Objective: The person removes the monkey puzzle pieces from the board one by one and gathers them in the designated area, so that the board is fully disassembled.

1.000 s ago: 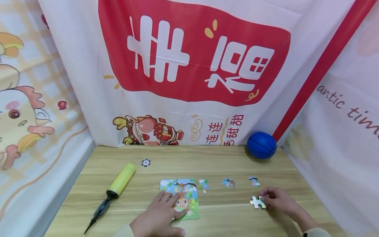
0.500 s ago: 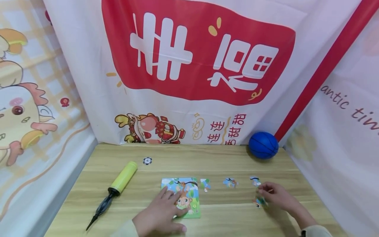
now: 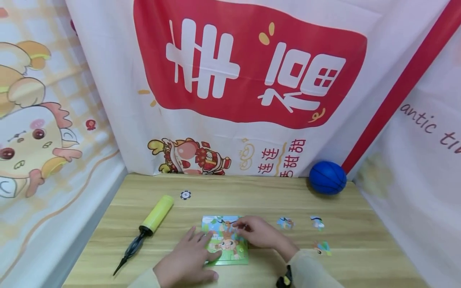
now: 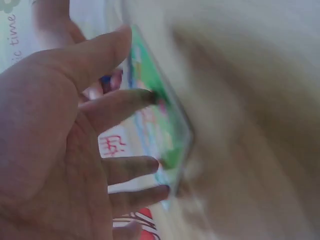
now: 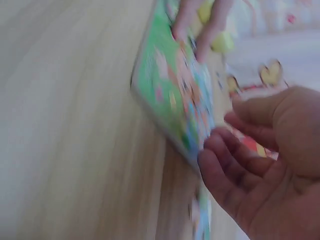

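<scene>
A square monkey jigsaw puzzle (image 3: pixel 230 258) with a green and blue picture lies on the table. My left hand (image 3: pixel 187 254) is spread over its left side, fingertips resting on the picture and thumb apart near the lower edge. My right hand (image 3: pixel 261 232) is over the puzzle's upper right corner, its fingers loosely bent. In the right wrist view nothing shows between the right thumb and fingers (image 5: pixel 230 165), which are close to the puzzle's edge. Loose puzzle pieces lie to the right: one piece (image 3: pixel 285 223), another (image 3: pixel 317 223), and a third (image 3: pixel 323 248) nearer me.
A yellow and black hand pump (image 3: pixel 156 216) lies at the left of the wooden table (image 3: pixel 144 264). Behind it is a small poker chip (image 3: pixel 185 195). A blue ball (image 3: pixel 327 178) sits at the back right corner, against the printed cloth (image 3: pixel 234 148).
My right hand turned a puzzle piece picture side up, let it go on the table, then moved left to the puzzle. It now covers where another loose piece lay. The left hand stays on the puzzle.
</scene>
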The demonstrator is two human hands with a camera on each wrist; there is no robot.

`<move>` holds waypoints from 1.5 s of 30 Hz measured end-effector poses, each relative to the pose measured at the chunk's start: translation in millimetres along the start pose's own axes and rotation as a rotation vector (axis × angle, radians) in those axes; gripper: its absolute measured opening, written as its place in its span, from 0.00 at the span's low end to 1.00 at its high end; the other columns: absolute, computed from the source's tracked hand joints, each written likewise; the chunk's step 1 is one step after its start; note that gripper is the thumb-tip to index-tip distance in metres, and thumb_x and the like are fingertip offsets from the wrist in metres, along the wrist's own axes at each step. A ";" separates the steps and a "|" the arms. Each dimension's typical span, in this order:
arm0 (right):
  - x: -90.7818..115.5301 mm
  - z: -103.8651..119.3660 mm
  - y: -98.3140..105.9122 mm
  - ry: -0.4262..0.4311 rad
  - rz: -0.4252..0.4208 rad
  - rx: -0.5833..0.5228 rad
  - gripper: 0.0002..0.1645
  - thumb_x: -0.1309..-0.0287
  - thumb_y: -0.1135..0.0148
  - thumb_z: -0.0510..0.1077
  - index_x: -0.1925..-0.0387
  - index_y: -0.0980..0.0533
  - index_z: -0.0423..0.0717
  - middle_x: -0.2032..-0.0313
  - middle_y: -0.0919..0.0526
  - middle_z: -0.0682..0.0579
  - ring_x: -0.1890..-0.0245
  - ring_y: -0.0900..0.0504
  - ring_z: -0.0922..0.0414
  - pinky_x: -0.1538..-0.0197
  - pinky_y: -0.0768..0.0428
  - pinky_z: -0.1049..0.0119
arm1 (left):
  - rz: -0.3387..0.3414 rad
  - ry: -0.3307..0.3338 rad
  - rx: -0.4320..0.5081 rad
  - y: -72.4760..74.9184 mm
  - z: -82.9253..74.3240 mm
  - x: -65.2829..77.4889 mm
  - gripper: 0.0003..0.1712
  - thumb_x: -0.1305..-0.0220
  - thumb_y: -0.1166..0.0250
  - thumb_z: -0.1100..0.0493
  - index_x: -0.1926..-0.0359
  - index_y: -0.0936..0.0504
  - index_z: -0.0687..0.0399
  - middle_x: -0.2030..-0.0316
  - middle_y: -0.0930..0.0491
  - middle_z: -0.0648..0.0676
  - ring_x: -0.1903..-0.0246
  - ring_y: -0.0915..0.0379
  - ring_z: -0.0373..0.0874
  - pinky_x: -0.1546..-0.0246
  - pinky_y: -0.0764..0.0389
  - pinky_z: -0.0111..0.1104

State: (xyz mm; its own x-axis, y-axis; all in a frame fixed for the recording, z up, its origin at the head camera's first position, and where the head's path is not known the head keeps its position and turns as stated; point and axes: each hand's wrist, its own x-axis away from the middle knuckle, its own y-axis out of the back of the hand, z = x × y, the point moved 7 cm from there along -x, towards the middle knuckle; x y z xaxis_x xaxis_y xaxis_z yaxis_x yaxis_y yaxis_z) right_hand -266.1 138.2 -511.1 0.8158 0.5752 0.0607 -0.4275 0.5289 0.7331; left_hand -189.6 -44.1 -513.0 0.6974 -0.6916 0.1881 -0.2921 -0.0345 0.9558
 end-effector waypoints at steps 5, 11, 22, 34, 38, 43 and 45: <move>-21.2 9.9 -17.7 -0.054 -0.003 0.113 0.14 0.29 0.39 0.43 0.46 0.17 0.44 0.61 0.20 0.60 0.65 0.24 0.66 0.60 0.20 0.67 | 0.022 -0.059 -0.018 -11.1 -4.1 -2.0 0.41 0.38 0.47 0.21 0.28 0.29 0.28 0.25 0.43 0.65 0.28 0.49 0.66 0.33 0.44 0.64; -26.2 14.8 -16.3 -0.034 -0.005 0.153 0.12 0.29 0.38 0.42 0.51 0.13 0.47 0.59 0.20 0.59 0.64 0.24 0.66 0.59 0.21 0.66 | 0.015 -0.046 -0.058 -12.0 -2.6 -3.1 0.44 0.40 0.46 0.19 0.27 0.30 0.28 0.25 0.43 0.65 0.28 0.49 0.68 0.32 0.46 0.63; -36.0 13.4 -25.3 -0.048 -0.014 0.173 0.12 0.38 0.27 0.47 0.54 0.13 0.50 0.61 0.22 0.58 0.69 0.26 0.66 0.66 0.22 0.71 | -0.020 -0.048 -0.098 -8.3 1.3 -0.1 0.46 0.44 0.47 0.16 0.28 0.29 0.26 0.26 0.41 0.65 0.29 0.46 0.67 0.31 0.46 0.62; -43.3 12.6 -27.4 -0.091 -0.049 0.167 0.04 0.36 0.31 0.46 0.61 0.14 0.51 0.67 0.24 0.61 0.70 0.25 0.65 0.65 0.22 0.69 | -0.016 -0.028 -0.139 -4.2 0.5 -0.3 0.46 0.45 0.47 0.15 0.29 0.29 0.24 0.27 0.40 0.66 0.30 0.44 0.68 0.31 0.45 0.62; -44.0 10.9 -29.0 -0.095 -0.055 0.118 0.03 0.36 0.30 0.44 0.62 0.16 0.50 0.70 0.23 0.63 0.71 0.24 0.64 0.66 0.22 0.69 | -0.038 -0.023 -0.166 -4.5 0.0 -0.5 0.46 0.46 0.47 0.15 0.30 0.28 0.24 0.28 0.38 0.66 0.31 0.42 0.68 0.32 0.44 0.61; -43.7 11.6 -28.5 -0.074 -0.065 0.041 0.03 0.37 0.31 0.40 0.63 0.18 0.49 0.72 0.21 0.62 0.72 0.23 0.65 0.68 0.21 0.70 | -0.040 -0.020 -0.159 -2.9 -1.1 0.3 0.46 0.46 0.47 0.15 0.30 0.27 0.24 0.28 0.38 0.66 0.31 0.42 0.68 0.32 0.44 0.62; -43.5 12.7 -27.2 -0.065 -0.069 0.027 0.03 0.37 0.30 0.41 0.62 0.18 0.48 0.72 0.21 0.62 0.72 0.23 0.65 0.67 0.21 0.70 | -0.033 -0.015 -0.150 -2.5 -1.1 0.5 0.46 0.46 0.46 0.15 0.30 0.28 0.24 0.28 0.38 0.66 0.31 0.42 0.68 0.32 0.45 0.62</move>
State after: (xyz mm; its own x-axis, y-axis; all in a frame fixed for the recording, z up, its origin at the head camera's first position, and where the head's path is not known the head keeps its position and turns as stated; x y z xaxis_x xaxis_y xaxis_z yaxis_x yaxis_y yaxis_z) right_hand -285.0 90.8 -525.1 0.8668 0.4958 0.0528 -0.3595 0.5481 0.7552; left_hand -187.9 -43.6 -515.0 0.6950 -0.7024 0.1537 -0.1672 0.0500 0.9847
